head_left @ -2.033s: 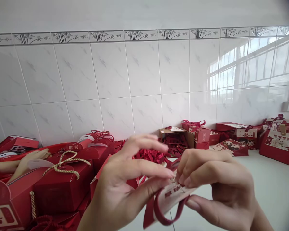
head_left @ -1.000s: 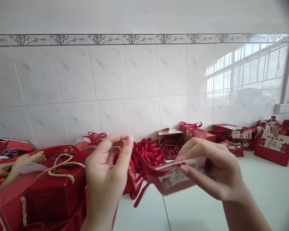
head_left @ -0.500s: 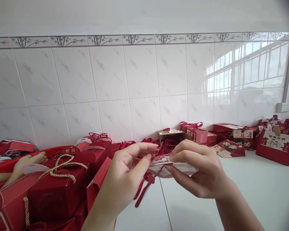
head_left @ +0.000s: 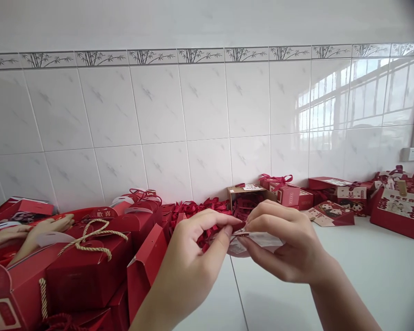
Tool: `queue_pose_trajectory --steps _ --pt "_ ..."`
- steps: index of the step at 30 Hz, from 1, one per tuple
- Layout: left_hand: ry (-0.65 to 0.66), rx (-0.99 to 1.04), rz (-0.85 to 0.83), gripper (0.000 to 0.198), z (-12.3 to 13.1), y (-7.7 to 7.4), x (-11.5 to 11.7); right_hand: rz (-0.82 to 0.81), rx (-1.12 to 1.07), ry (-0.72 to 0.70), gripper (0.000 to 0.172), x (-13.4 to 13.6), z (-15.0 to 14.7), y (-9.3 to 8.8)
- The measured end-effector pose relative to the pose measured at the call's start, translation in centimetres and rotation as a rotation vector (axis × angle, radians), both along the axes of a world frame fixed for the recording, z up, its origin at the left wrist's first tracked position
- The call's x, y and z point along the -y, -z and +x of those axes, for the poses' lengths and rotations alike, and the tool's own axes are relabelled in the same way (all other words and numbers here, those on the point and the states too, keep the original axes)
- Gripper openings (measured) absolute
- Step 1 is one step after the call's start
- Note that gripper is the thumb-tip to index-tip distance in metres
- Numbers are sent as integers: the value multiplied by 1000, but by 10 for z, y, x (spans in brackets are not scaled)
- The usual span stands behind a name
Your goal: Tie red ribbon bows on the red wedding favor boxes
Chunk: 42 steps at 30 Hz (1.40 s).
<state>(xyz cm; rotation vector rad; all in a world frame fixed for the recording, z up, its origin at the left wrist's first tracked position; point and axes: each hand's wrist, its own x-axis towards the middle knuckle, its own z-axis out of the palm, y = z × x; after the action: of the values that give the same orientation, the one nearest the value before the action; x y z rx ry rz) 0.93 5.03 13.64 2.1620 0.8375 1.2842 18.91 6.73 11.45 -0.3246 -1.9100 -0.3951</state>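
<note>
My right hand point(head_left: 286, 241) pinches the top edge of a small translucent packet point(head_left: 257, 243) with a printed top, held above the white table. My left hand point(head_left: 200, 250) is closed at the packet's left side, thumb and forefinger pinched on a dark red ribbon point(head_left: 237, 226). The two hands' fingertips nearly meet. Most of the packet is hidden behind the fingers of my right hand.
Red gift boxes point(head_left: 89, 271) crowd the left, one tied with gold cord. Another person's hands point(head_left: 51, 225) are at the far left. Red ribbons point(head_left: 207, 207), an open box point(head_left: 246, 197) and more gift boxes point(head_left: 398, 209) line the tiled wall.
My left hand has moved right to the packet and its fingers have closed on the ribbon. The ribbon's hanging ends no longer show. At the far left, more of the other person's hands shows.
</note>
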Motion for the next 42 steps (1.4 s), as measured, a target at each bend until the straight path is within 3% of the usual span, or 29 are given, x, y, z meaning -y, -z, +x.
queue_pose_trajectory --steps 6,11,15,19,26,42 --pt "60 -14 45 21 -3 1 2 -25 -15 -33 6 1 -1 1" --pt "167 1 193 16 -5 2 2 13 -100 -67 7 1 -3 2" --pt "254 40 276 24 -6 3 5 136 -210 -145 21 0 -7 3" --pt "296 16 374 32 -9 3 4 147 -269 -159 32 1 -12 4" --pt "263 -3 530 41 -16 1 0 43 -226 -249 20 5 -15 3" --pt "272 19 476 29 -19 -7 6 186 -204 -269 16 10 -18 -1"
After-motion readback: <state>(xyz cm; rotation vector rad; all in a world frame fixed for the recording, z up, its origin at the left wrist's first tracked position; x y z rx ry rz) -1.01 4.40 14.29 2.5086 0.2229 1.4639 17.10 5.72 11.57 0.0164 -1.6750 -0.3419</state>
